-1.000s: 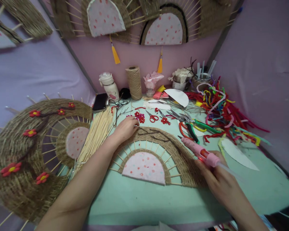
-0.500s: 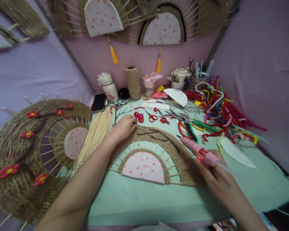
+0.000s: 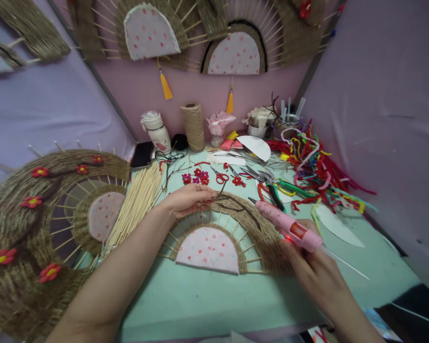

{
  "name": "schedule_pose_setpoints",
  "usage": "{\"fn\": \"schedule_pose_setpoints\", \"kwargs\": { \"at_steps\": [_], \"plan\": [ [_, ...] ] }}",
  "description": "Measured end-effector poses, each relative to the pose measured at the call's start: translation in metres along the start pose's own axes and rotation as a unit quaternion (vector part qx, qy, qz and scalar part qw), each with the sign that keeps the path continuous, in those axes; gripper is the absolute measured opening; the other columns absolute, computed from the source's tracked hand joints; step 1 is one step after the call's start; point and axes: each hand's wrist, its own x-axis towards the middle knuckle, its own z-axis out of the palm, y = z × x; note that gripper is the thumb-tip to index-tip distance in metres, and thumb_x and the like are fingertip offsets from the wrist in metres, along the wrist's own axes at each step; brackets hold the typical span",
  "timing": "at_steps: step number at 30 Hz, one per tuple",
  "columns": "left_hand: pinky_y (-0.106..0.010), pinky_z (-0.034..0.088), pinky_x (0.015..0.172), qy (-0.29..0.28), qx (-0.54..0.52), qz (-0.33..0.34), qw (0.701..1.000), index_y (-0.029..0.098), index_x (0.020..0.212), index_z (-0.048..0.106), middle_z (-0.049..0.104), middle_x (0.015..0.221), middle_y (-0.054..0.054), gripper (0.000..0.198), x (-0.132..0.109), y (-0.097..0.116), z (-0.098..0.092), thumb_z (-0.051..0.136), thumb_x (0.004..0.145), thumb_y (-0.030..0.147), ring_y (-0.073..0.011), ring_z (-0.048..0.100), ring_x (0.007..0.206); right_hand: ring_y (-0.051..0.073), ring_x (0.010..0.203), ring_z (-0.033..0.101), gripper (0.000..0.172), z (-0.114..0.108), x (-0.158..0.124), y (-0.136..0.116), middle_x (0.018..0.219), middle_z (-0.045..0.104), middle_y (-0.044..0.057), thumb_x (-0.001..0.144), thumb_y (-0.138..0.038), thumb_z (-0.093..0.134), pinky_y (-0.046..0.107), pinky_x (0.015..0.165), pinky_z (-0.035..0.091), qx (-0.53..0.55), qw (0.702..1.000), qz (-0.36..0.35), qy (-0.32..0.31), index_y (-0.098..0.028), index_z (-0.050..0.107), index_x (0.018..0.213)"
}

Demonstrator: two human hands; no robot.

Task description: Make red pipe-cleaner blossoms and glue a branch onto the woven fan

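Note:
A woven twine fan [image 3: 268, 233] with a dotted half-round centre [image 3: 209, 248] lies on the green table. Dark twigs [image 3: 232, 205] run along its upper band. My left hand [image 3: 191, 200] is closed at the band's upper left, its fingertips pinching a thin dark twig [image 3: 221, 189]. On the right, my right hand [image 3: 303, 257] is wrapped round a pink glue gun [image 3: 286, 224], whose dark nozzle points up and left over the fan's right part. A clear glue stick trails from the gun's back end.
Red flowers [image 3: 200, 177], scissors [image 3: 221, 177] and green-handled pliers [image 3: 277, 195] lie behind the fan. Pipe cleaners [image 3: 318, 162] pile up at right. Thin sticks [image 3: 137, 195] and a larger flowered fan [image 3: 17, 224] are at left; a bottle [image 3: 156, 133] and twine spool [image 3: 193, 127] stand behind.
My left hand has moved slightly right and turned, and a twig end now stands up at its fingertips. The glue gun remains in my right hand. The whole view has shifted a little.

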Motion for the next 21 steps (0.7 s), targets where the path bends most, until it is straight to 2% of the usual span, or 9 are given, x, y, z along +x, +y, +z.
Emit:
{"fn": "schedule_pose_setpoints", "kwargs": {
  "at_steps": [2,4,5,9,12,16,21],
  "plan": [
    [-0.023,0.041,0.056,-0.032,-0.048,-0.018,0.998,0.014,0.073,0.065,0.059,0.067,0.001,0.017,0.002,0.000,0.002,0.075,0.067,0.027,-0.0078,0.049,0.058,0.017,0.082,0.054,0.019,0.001,0.001,-0.005,0.091,0.053,0.005,0.092,-0.037,0.048,0.029,0.074,0.047,0.022,1.000,0.001,-0.001,-0.021,0.056,0.088],
    [-0.022,0.039,0.054,-0.030,-0.076,-0.015,0.997,0.014,0.072,0.064,0.058,0.066,0.001,0.019,-0.001,0.006,-0.003,0.076,0.067,0.027,-0.0067,0.046,0.057,0.018,0.083,0.054,0.019,0.001,0.003,-0.007,0.091,0.053,0.005,0.091,-0.038,0.048,0.029,0.076,0.047,0.029,1.000,0.002,-0.001,-0.021,0.055,0.088],
    [-0.022,0.040,0.054,-0.013,-0.089,-0.002,0.996,0.014,0.072,0.063,0.058,0.067,0.001,0.019,-0.005,0.012,-0.007,0.076,0.067,0.026,-0.0065,0.045,0.057,0.018,0.083,0.054,0.020,0.000,0.004,-0.007,0.091,0.053,0.005,0.091,-0.039,0.048,0.029,0.076,0.046,0.029,1.000,0.005,0.002,-0.021,0.055,0.088],
    [-0.019,0.042,0.055,0.122,-0.142,0.097,0.978,0.015,0.071,0.059,0.060,0.074,-0.002,0.013,-0.024,0.036,-0.034,0.071,0.072,0.022,-0.0076,0.050,0.064,0.018,0.077,0.054,0.023,-0.009,0.006,-0.003,0.088,0.053,0.005,0.090,-0.042,0.048,0.031,0.072,0.046,0.010,0.999,0.028,0.027,-0.021,0.055,0.085],
    [-0.018,0.043,0.053,0.171,-0.187,0.141,0.957,0.017,0.073,0.058,0.059,0.075,-0.003,0.008,-0.037,0.049,-0.050,0.060,0.081,0.019,-0.0084,0.051,0.064,0.020,0.077,0.055,0.027,-0.018,0.010,0.001,0.088,0.055,0.006,0.089,-0.046,0.048,0.032,0.069,0.046,-0.017,0.998,0.038,0.046,-0.022,0.055,0.080],
    [-0.016,0.043,0.052,0.156,-0.274,0.149,0.937,0.016,0.073,0.057,0.057,0.073,-0.001,0.009,-0.046,0.055,-0.055,0.059,0.081,0.015,-0.0072,0.052,0.061,0.020,0.074,0.055,0.032,-0.028,0.017,-0.001,0.083,0.058,0.006,0.088,-0.052,0.047,0.033,0.066,0.045,-0.030,0.996,0.040,0.071,-0.021,0.057,0.082],
    [-0.016,0.043,0.051,0.131,-0.300,0.165,0.931,0.015,0.073,0.057,0.057,0.070,0.000,0.009,-0.051,0.057,-0.053,0.063,0.079,0.013,-0.0069,0.053,0.059,0.018,0.063,0.052,0.035,-0.045,0.023,-0.017,0.068,0.057,0.002,0.089,-0.053,0.049,0.030,0.059,0.042,-0.026,0.993,0.030,0.113,-0.021,0.059,0.079]
  ]
}}
